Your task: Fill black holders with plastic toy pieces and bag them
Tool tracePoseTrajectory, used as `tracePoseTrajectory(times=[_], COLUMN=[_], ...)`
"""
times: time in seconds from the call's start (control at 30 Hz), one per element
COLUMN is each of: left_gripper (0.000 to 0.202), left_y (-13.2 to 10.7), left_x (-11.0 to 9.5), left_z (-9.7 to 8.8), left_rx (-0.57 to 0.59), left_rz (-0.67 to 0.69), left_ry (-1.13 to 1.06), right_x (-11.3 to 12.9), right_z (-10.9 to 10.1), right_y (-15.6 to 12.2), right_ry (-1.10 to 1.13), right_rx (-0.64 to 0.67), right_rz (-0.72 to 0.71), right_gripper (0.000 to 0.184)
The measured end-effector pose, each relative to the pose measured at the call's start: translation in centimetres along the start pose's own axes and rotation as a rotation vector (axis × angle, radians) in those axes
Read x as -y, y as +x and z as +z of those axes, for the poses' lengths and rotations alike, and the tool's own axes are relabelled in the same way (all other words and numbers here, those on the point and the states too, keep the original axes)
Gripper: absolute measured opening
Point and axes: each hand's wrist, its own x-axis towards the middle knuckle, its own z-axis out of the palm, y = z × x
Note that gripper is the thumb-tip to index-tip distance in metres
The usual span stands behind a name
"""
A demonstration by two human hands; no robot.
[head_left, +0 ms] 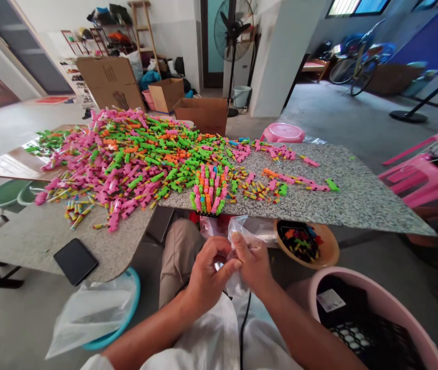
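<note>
Granite table (pixel 357 205) edge, lap level: left hand (pixel 203 275) and right hand (pixel 255 264) both pinch a clear plastic bag (pixel 249 228), seemingly light, limp, slippery film, probably best held by its mouth rim.

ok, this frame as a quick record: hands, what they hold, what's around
left hand: pinches clear plastic bag, below the table edge
right hand: pinches the same bag, touching the left hand
granite table: pile of plastic pieces, pink, green, orange
upright bundle: at table edge, beyond the hands
phone: flat on left tabletop
bowl: right of hands, mixed coloured pieces inside
pink basin: lower right, black crate inside
</note>
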Motion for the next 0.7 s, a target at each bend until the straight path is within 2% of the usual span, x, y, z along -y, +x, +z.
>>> tracePoseTrajectory(times=[0.07, 0.17, 0.23, 0.3, 0.4, 0.5, 0.63, 0.7], left_gripper=[0.022, 0.026, 0.026, 0.026, 0.026, 0.035, 0.041, 0.034], left_y=[0.0, 0.0, -0.2, -0.7, -2.1, -3.9, -5.2, -4.9], left_x=[0.2, -0.1, -1.0, -2.0, -3.1, -3.2, -3.8, -4.7], left_z=[-0.4, -1.5, -2.4, -3.1, -3.8, -3.9, -4.1, -4.3], left_rx=[-0.017, -0.134, -0.178, -0.151, -0.024, 0.18, 0.532, 0.619], left_rz=[-0.084, -0.218, -0.256, -0.294, -0.369, -0.416, -0.51, -0.46], left_ry=[-0.126, -0.366, -0.49, -0.566, -0.601, -0.614, -0.523, -0.348], right_x=[-0.2, -0.7, -1.4, -2.5, -4.3, -5.3, -3.8, -1.9], right_z=[-0.6, -1.7, -2.5, -3.4, -4.7, -5.9, -8.2, -9.7], right_y=[-0.3, -0.8, -1.1, -1.4, -1.8, -1.7, -0.3, 0.9], right_ry=[-0.024, -0.205, -0.37, -0.491, -0.593, -0.62, -0.537, -0.484], right_rx=[0.03, 0.129, 0.113, 0.04, -0.082, -0.199, -0.326, -0.431], right_rz=[-0.05, -0.203, -0.335, -0.415, -0.426, -0.39, -0.302, -0.274], right_gripper=[0.06, 0.052, 0.053, 0.053, 0.047, 0.044, 0.049, 0.048])
